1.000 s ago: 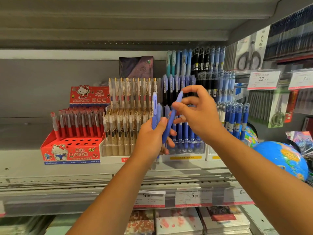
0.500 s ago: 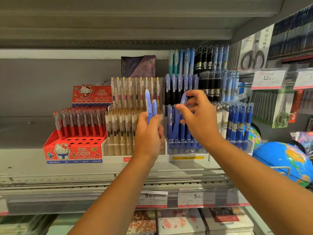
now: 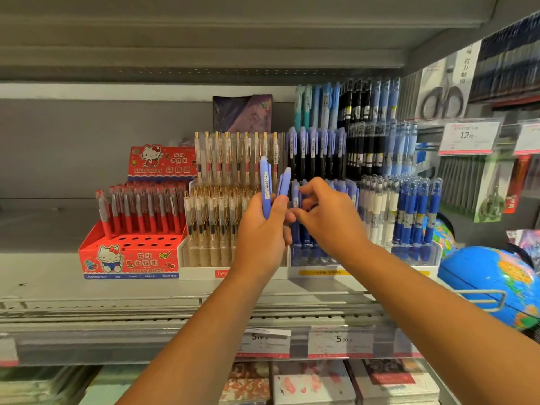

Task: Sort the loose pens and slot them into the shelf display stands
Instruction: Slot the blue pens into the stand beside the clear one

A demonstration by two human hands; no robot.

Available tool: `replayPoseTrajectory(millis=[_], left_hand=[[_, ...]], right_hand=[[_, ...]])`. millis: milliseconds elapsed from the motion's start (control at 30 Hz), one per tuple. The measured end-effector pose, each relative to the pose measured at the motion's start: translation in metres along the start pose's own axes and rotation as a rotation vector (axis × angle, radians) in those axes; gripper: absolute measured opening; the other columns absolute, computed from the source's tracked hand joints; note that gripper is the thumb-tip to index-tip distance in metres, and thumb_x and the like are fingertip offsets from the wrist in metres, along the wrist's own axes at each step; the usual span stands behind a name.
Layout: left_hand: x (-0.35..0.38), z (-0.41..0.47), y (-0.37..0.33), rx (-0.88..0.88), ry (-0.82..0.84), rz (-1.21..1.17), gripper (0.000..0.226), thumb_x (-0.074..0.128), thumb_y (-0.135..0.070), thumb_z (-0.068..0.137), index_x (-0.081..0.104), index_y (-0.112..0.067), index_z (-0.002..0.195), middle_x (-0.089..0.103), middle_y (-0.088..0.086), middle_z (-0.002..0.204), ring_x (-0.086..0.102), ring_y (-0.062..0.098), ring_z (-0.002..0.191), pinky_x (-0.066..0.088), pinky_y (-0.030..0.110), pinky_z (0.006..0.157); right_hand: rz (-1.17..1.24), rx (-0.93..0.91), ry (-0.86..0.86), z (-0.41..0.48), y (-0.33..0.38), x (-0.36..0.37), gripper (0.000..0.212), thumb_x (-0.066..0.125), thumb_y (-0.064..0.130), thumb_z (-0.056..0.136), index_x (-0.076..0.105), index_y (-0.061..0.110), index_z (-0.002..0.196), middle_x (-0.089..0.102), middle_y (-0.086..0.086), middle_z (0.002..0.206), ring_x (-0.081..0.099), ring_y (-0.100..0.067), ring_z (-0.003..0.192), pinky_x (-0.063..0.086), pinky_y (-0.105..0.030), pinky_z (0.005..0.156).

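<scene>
The left hand (image 3: pixel 263 232) grips two loose lavender-blue plastic click pens (image 3: pixel 265 187) upright, just in front of the clear acrylic display stand of matching lavender pens (image 3: pixel 309 258). The right hand (image 3: pixel 331 219) hovers at that stand's front row with its fingers curled near a pen top; I cannot tell whether it pinches one. The row looks tightly packed, so a pen pushed in at a slant could miss its hole and topple its neighbours. The two held pens splay apart, so one may slip. The beige stand of clear gold-clipped pens (image 3: pixel 204 255), touching the lavender stand's left side, invites a misplacement.
</scene>
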State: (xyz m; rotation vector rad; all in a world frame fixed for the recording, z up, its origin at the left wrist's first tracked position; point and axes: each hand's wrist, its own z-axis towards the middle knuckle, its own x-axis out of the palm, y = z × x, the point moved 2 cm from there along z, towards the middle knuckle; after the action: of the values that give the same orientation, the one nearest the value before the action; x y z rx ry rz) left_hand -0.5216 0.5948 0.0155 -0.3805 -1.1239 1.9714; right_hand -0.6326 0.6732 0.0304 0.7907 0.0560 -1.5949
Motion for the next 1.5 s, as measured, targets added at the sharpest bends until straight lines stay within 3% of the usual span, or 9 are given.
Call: replayPoseTrajectory(millis=[267,467,600,700,800,933,1167,1300,1500], left_hand=[[0.000,-0.002,-0.004,0.006,0.049,-0.024,0.020,0.045,-0.026,0.103,0.060,-0.014,0.099,0.066,-0.004,0.067,0.050,0.011,0.044,0.041,0.020,0.041],[0.004,-0.006,-0.004,0.007,0.189,0.078,0.027,0.043,-0.036,0.103,0.060,-0.017,0.092,0.063,-0.006,0.058,0.050,0.012,0.043,0.043,0.023,0.042],[0.008,-0.007,-0.002,-0.068,0.241,0.020,0.020,0.045,-0.031,0.103,0.063,-0.022,0.100,0.070,0.000,0.070,0.064,0.020,0.056,0.053,0.030,0.051],[0.007,-0.005,0.001,-0.048,0.178,0.074,0.022,0.047,-0.027,0.102,0.068,-0.026,0.097,0.076,-0.002,0.085,0.072,0.013,0.080,0.059,0.024,0.066],[0.005,-0.001,0.002,-0.012,0.101,0.109,0.020,0.049,-0.024,0.102,0.068,-0.022,0.094,0.076,-0.007,0.086,0.071,0.006,0.085,0.053,0.016,0.067],[0.000,0.000,0.000,-0.003,0.046,0.093,0.014,0.052,-0.023,0.101,0.061,-0.018,0.091,0.060,-0.007,0.060,0.052,0.005,0.050,0.041,0.015,0.048],[0.000,0.001,-0.001,-0.130,0.077,-0.156,0.023,0.028,-0.019,0.104,0.041,-0.016,0.086,0.041,-0.002,0.056,0.025,0.014,0.046,0.019,0.023,0.041],[-0.002,0.000,0.000,-0.058,0.075,-0.030,0.020,0.036,-0.016,0.104,0.049,-0.017,0.088,0.049,-0.005,0.063,0.037,0.013,0.050,0.032,0.024,0.044],[-0.003,0.002,0.003,0.038,0.081,0.102,0.014,0.050,-0.022,0.101,0.063,-0.022,0.099,0.065,-0.007,0.083,0.063,0.004,0.074,0.052,0.021,0.068]], right_hand=[[-0.085,-0.117,-0.074,-0.014,0.007,-0.017,0.025,0.060,0.031,0.096,0.060,0.022,0.120,0.063,0.005,0.098,0.058,-0.010,0.081,0.053,-0.043,0.070],[0.527,0.033,-0.035,-0.024,0.025,-0.023,0.035,0.059,0.020,0.097,0.055,0.020,0.132,0.065,0.013,0.111,0.062,0.003,0.099,0.052,-0.014,0.066],[0.708,0.175,-0.039,-0.021,0.028,-0.030,0.022,0.065,0.009,0.093,0.065,0.017,0.114,0.074,0.000,0.093,0.070,-0.024,0.077,0.059,-0.028,0.061],[0.767,0.208,-0.058,-0.023,0.023,-0.036,0.020,0.068,0.008,0.091,0.066,0.013,0.110,0.075,-0.004,0.091,0.073,-0.017,0.080,0.059,-0.025,0.067],[0.838,0.248,-0.101,-0.026,0.016,-0.042,0.020,0.069,0.008,0.090,0.065,0.012,0.109,0.075,-0.006,0.092,0.074,-0.018,0.083,0.061,-0.029,0.069],[0.816,0.292,-0.149,-0.024,0.005,-0.053,0.015,0.071,0.010,0.088,0.066,0.014,0.102,0.074,-0.008,0.089,0.074,-0.022,0.082,0.062,-0.038,0.066],[0.684,0.257,-0.251,-0.011,-0.008,-0.059,0.017,0.073,0.012,0.087,0.065,0.016,0.101,0.071,-0.011,0.092,0.073,-0.018,0.083,0.061,-0.031,0.063],[0.561,0.207,-0.276,0.000,-0.009,-0.050,0.020,0.075,0.017,0.086,0.063,0.018,0.101,0.070,-0.005,0.092,0.072,-0.014,0.081,0.059,-0.025,0.060],[0.412,0.165,-0.222,0.007,-0.010,-0.037,0.020,0.078,0.022,0.084,0.060,0.025,0.092,0.068,-0.004,0.087,0.070,-0.015,0.076,0.059,-0.025,0.056]])
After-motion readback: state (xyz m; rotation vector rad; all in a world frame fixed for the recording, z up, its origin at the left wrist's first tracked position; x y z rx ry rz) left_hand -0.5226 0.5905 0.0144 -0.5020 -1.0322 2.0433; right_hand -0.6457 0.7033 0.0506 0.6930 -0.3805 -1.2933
